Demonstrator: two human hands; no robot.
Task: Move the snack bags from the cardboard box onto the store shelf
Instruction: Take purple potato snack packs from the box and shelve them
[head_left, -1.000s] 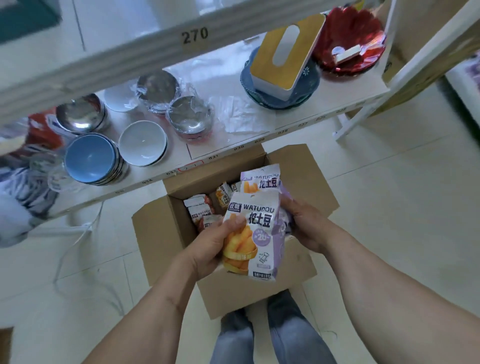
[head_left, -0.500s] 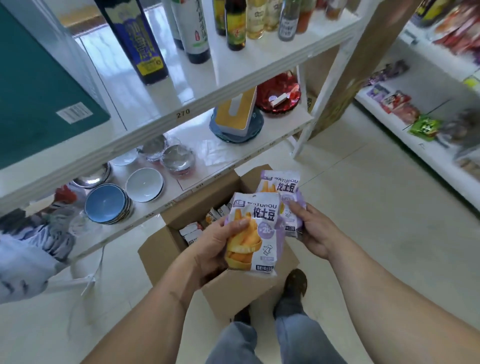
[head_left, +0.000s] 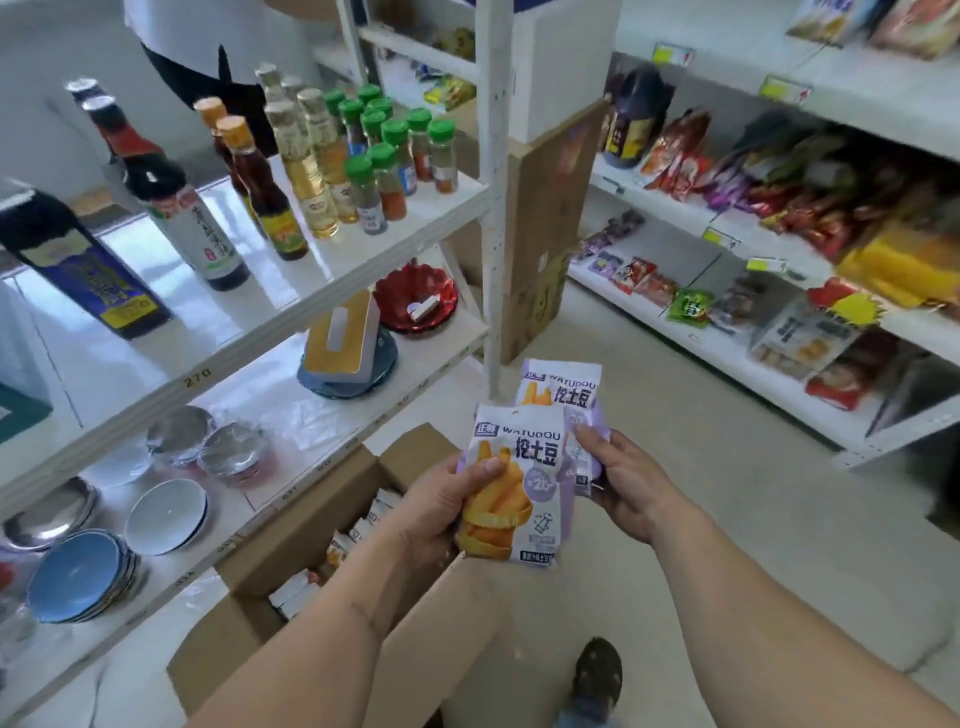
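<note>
My left hand (head_left: 441, 506) grips a purple and white snack bag (head_left: 524, 467) printed with orange fries, thumb across its front. Behind it, my right hand (head_left: 631, 480) holds a second bag of the same kind (head_left: 563, 387) by its lower edge. Both bags hang above the open cardboard box (head_left: 291, 540) on the floor, in which several small snack packets (head_left: 343, 551) lie. A store shelf (head_left: 727, 348) stocked with snack bags runs along the right.
At the left stands a white rack with sauce bottles (head_left: 166, 197) and spice jars (head_left: 395, 156) on top, bowls (head_left: 166, 514) and plates (head_left: 78, 577) below. A white post (head_left: 493, 208) and stacked cartons (head_left: 545, 218) stand ahead. My shoe (head_left: 597, 675) is beside the box.
The view has swung up and to the right, away from the box toward the snack shelf. Both hands have lifted the two bags higher above the box.
</note>
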